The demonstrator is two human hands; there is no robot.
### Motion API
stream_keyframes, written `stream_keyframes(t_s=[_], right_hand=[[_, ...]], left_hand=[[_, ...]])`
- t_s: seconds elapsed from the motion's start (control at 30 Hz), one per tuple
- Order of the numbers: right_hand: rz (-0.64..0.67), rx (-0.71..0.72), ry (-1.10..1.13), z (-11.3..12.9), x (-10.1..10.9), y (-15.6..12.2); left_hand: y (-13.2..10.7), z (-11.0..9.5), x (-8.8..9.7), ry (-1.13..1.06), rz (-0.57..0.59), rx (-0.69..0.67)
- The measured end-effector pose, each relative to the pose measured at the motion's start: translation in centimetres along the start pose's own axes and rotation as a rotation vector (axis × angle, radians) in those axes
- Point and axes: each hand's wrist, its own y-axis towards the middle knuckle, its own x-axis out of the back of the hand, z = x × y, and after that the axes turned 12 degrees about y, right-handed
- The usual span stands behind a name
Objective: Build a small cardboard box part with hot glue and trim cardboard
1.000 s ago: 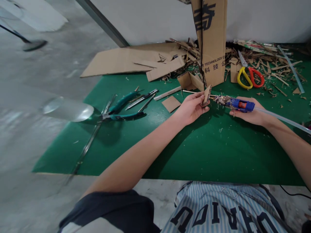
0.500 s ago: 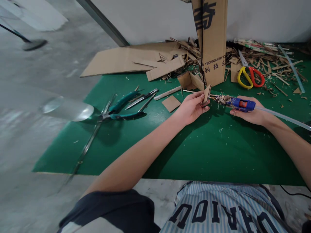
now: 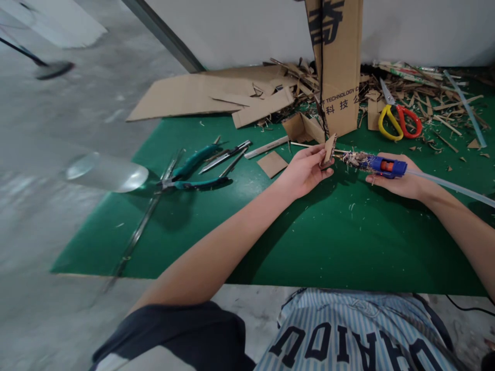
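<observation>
Between the fingers of my left hand (image 3: pixel 307 172) is a small piece of cardboard (image 3: pixel 328 150), tilted on edge. My right hand (image 3: pixel 402 180) is closed around a blue hot glue gun (image 3: pixel 389 166), whose nozzle end is crusted with cardboard scraps and points left at the cardboard piece. Whether the tip touches the piece I cannot tell. A clear glue stick (image 3: pixel 452 186) trails out of the gun's back over my right wrist. Just behind my left hand stand a small folded cardboard box (image 3: pixel 303 128) and a tall printed cardboard panel (image 3: pixel 342 72).
Teal-handled pliers (image 3: pixel 193 172), a metal ruler (image 3: pixel 141 232), a utility knife (image 3: pixel 226 156) and a cardboard square (image 3: pixel 271 164) lie on the green table (image 3: pixel 294 247) at left. A clear bottle (image 3: pixel 108 172) lies by its left edge. Scissors (image 3: pixel 400 121) rest among scraps (image 3: pixel 433 100) at the back right.
</observation>
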Motion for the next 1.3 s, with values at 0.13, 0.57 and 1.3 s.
stream_keyframes(t_s=[0.13,0.57,1.3], right_hand=[[0.032,-0.048,-0.034,0.5,0.0,0.0],[0.044,-0.057,-0.031,0.8,0.0,-0.1],[0.059,-0.062,-0.052,0.8,0.0,0.0]], left_hand=[[-0.1,0.0,0.0,0.002,0.007,-0.014],[0.2,0.2,0.0,-0.005,0.004,-0.02],[0.2,0.3,0.1,0.006,0.0,-0.032]])
